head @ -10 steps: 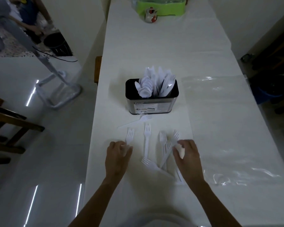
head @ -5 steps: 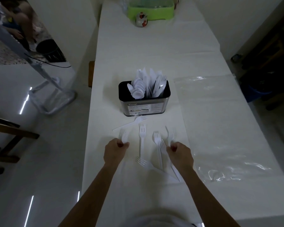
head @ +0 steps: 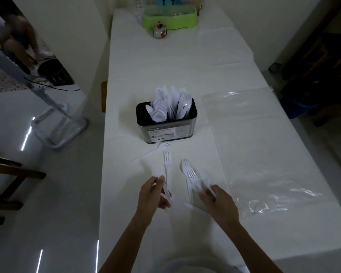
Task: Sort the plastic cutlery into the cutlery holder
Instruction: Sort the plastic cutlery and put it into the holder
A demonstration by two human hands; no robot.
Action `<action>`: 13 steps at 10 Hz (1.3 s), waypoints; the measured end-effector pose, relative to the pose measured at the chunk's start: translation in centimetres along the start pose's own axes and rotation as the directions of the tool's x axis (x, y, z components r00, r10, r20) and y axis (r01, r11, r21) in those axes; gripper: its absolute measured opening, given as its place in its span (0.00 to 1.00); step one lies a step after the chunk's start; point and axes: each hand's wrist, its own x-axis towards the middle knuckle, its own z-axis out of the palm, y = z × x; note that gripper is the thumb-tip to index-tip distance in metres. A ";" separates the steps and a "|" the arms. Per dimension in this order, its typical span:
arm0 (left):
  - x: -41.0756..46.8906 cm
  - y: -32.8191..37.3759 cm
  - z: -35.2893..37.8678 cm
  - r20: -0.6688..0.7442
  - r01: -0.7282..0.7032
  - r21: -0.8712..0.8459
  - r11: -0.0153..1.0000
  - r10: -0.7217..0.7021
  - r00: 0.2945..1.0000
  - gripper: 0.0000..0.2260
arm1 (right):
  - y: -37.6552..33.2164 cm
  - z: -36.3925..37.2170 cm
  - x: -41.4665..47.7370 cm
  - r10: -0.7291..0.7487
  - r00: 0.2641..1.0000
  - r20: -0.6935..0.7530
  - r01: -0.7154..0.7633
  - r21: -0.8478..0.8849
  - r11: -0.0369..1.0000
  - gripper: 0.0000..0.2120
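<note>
Both grips were closed on white plastic forks. The left hand (head: 154,194) pinched the handle of one fork (head: 167,161) between thumb and fingers, with what looked like a second handle beneath it. The right hand (head: 219,203) held the handles of a small bunch of forks (head: 192,177), tines pointing away from the person. Neither hand had lifted clear of the bench (head: 165,62); whether the held forks touched its surface could not be told.

Progress: the cutlery holder (head: 166,123) stood mid-bench and was already well stocked, spoons at its left-centre, further pieces and at least one fork head to the right. One loose fork (head: 156,151) lay diagonally just in front of the holder, untouched. By my judgement the sorting was largely done, with only this handful of forks left to place.

Limits of view: the light was dim and white cutlery on a white cover gave poor contrast. The exact count in the right hand could not be fixed, nor could the holder's inner dividers be seen. A clear plastic sheet (head: 264,154) covered the bench to the right; anything beneath its glare was unreadable. Fingertips of the right hand were hidden behind the hand itself.
</note>
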 end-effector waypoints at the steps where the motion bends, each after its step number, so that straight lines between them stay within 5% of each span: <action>1: -0.5 -0.1 0.4 0.026 -0.008 0.006 1.000 0.008 1.000 0.12 | -0.4 0.3 0.2 -0.013 1.000 -0.016 0.012 -0.066 0.998 0.12; 2: -0.9 0.3 0.7 0.093 0.028 -0.046 0.999 -0.024 0.995 0.08 | -1.2 -0.3 0.3 -0.026 0.998 0.062 0.022 0.064 0.998 0.05; 4: -1.1 1.2 1.8 0.187 0.007 -0.094 0.996 0.011 0.982 0.08 | -3.2 -2.7 -2.2 -0.132 0.949 0.285 0.007 0.401 0.916 0.13; 9: -2.5 -0.1 1.7 0.130 -0.017 -0.092 0.996 0.029 0.991 0.04 | -4.2 -2.1 -4.4 -0.091 0.884 0.459 -0.189 0.528 0.828 0.17; 10: -2.3 -0.6 1.8 0.078 -0.077 0.069 0.995 0.072 0.994 0.04 | -4.5 -2.9 -4.7 -0.112 0.861 0.496 -0.256 0.614 0.746 0.13; 11: -2.0 -0.6 2.0 0.083 -0.122 0.174 0.977 0.109 0.991 0.06 | -1.3 -0.6 -6.0 -0.028 0.780 0.625 -0.523 0.677 0.517 0.14; 12: -1.5 -0.3 2.6 0.095 -0.179 0.277 0.944 0.159 0.983 0.06 | -1.1 -1.8 -6.0 -0.206 0.591 0.780 -0.593 0.593 0.545 0.19; 13: -1.0 -0.3 2.8 0.095 -0.211 0.326 0.922 0.190 0.977 0.07 | -3.7 -1.4 -5.1 -0.106 0.746 0.658 -0.399 0.567 0.720 0.17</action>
